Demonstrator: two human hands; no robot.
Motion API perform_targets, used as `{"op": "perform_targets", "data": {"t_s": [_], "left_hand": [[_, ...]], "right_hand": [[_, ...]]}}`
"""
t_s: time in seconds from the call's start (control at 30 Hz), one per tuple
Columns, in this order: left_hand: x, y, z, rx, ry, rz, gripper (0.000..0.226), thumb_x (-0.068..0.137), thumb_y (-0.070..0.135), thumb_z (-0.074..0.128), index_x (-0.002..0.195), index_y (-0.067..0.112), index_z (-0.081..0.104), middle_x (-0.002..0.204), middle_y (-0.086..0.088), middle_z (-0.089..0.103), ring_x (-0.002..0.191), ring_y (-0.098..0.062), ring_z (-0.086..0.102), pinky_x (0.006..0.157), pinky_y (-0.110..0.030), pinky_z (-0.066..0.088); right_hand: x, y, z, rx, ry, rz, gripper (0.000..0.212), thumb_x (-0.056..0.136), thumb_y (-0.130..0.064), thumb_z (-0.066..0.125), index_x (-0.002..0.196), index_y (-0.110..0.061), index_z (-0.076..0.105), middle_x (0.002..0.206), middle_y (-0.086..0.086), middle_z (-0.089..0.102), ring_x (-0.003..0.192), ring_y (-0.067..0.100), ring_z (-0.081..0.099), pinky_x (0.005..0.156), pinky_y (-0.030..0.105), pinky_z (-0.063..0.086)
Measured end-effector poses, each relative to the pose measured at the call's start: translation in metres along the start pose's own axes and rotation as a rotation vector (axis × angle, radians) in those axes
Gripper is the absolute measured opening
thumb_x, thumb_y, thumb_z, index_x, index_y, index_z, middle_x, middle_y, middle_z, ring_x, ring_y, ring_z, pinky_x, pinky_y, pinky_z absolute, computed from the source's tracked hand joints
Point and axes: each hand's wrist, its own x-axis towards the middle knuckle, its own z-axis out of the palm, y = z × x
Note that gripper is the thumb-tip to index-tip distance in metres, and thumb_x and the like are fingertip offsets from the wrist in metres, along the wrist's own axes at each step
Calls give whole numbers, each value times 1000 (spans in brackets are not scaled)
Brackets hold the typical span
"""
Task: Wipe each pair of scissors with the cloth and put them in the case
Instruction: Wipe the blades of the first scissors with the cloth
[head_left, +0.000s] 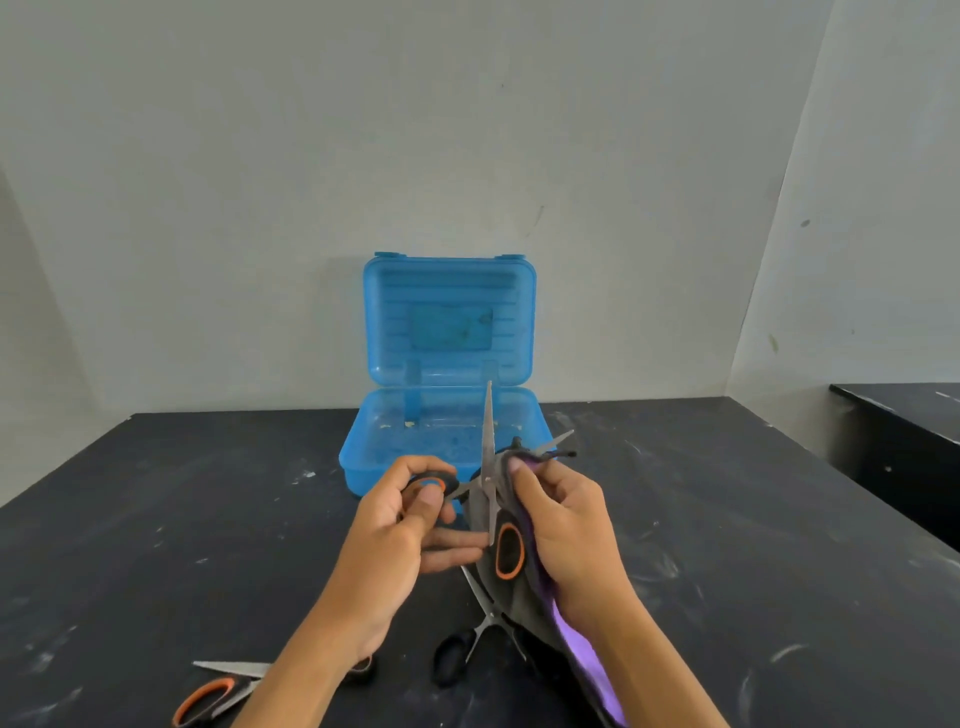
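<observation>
Your left hand (402, 519) grips one black-and-orange handle loop of the open scissors (488, 483), thumb through the ring and fingers curled beneath it. One blade points up toward 12 o'clock, across the front of the case; the other blade pokes out toward 2 o'clock past the cloth. Your right hand (563, 525) pinches the grey-and-purple cloth (524, 587) round that second blade, fingers curled, with the cloth hanging down along your wrist toward 5 o'clock. The other handle loop lies against the cloth between your hands.

The blue case (447, 364) stands open at 12 o'clock from your hands, lid upright against the wall, its tray lying on the dark table (182, 519). I cannot tell whether anything lies in the tray.

On the table at 6 o'clock from your hands lie black-handled scissors (470, 634), partly under the cloth. At 8 o'clock, near the table's front edge, lie orange-handled scissors (223, 688), partly hidden by your left forearm
</observation>
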Motion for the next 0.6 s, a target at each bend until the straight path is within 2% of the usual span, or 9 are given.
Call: {"op": "perform_targets", "data": {"t_s": [0.1,0.2,0.27,0.37,0.47,0.53,0.6], "left_hand": [[-4,6,-1,30,-4,13,30,107,11,43,100,24,69,88,-16,52,82,-41,76,66,-35,63],[-6,9,-2,22,-8,5,30,107,9,42,101,22,68,89,-16,54,82,-41,76,67,-33,63],[-5,12,-2,2,-22,6,29,106,9,43,102,21,68,91,-16,55,83,-42,76,69,-32,63],[-6,13,-1,-28,-44,6,26,106,9,43,104,18,68,95,-19,55,84,-44,75,71,-32,63],[-8,16,2,-19,-60,19,27,106,9,42,105,19,67,96,-20,55,84,-43,75,73,-34,63],[-11,18,3,0,-63,26,28,107,10,42,104,21,67,95,-19,54,84,-43,75,76,-35,63],[-13,18,2,14,-57,35,28,107,10,42,103,22,67,95,-18,54,84,-42,76,76,-34,63]], "right_hand": [[-7,-5,6,15,11,27,27,105,-25,63,89,-14,82,84,12,82,72,17,74,65,29,59],[-10,-11,9,30,9,36,18,100,-23,71,92,-9,80,89,23,80,74,24,71,70,38,59],[-10,-15,7,7,4,25,18,97,-24,74,89,-9,81,88,27,78,69,24,69,64,35,59],[-11,-21,5,2,18,15,23,101,-26,69,86,-15,82,76,15,79,63,16,69,57,25,56],[-15,-24,4,43,-1,29,30,106,-29,61,88,-19,83,78,9,80,64,14,72,58,25,57],[-18,-24,2,75,-14,24,25,104,-27,64,91,-17,83,83,12,81,67,16,73,60,26,58],[-19,-25,2,72,-20,11,14,96,-26,76,90,-15,83,81,12,80,66,16,72,59,26,57]]}}
